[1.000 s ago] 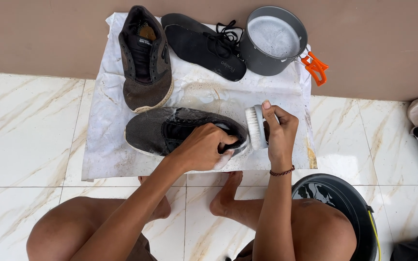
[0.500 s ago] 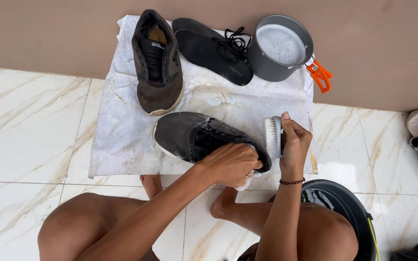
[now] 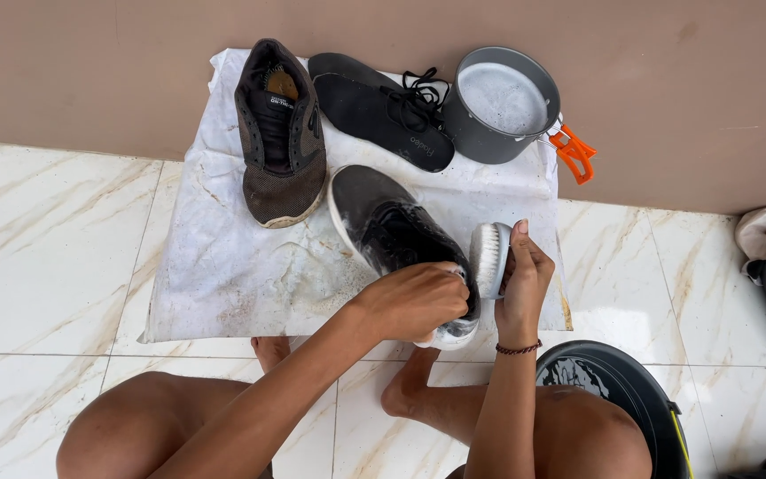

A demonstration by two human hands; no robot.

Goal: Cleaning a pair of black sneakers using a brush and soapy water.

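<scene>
Marble floor tiles (image 3: 55, 257), pale with tan veins, run under everything, with a brown wall behind; the stained white sheet (image 3: 223, 284) spread on them against that wall serves as landmark for all the rest; off the sheet's near right corner sits a black bucket (image 3: 640, 381), partly hidden by the person's knee; on the sheet's far left stands a dry dark mesh shoe (image 3: 278, 142), toe toward the person; on its far right corner stands a grey pot (image 3: 498, 102) of cloudy water with an orange handle; between those two, along the sheet's far edge, lie two black insoles (image 3: 374, 102) with a tangle of black laces (image 3: 418, 89) on top; in the sheet's near middle lies the wet soapy shoe (image 3: 383, 222), angled, its heel reaching the sheet's near edge; the left hand (image 3: 414, 302) is closed over that heel, gripping it; just right of it, above the sheet's near right part, the right hand (image 3: 525, 279) wraps firmly round a white bristle brush (image 3: 489, 257), bristles turned toward the shoe's heel and close against it
</scene>
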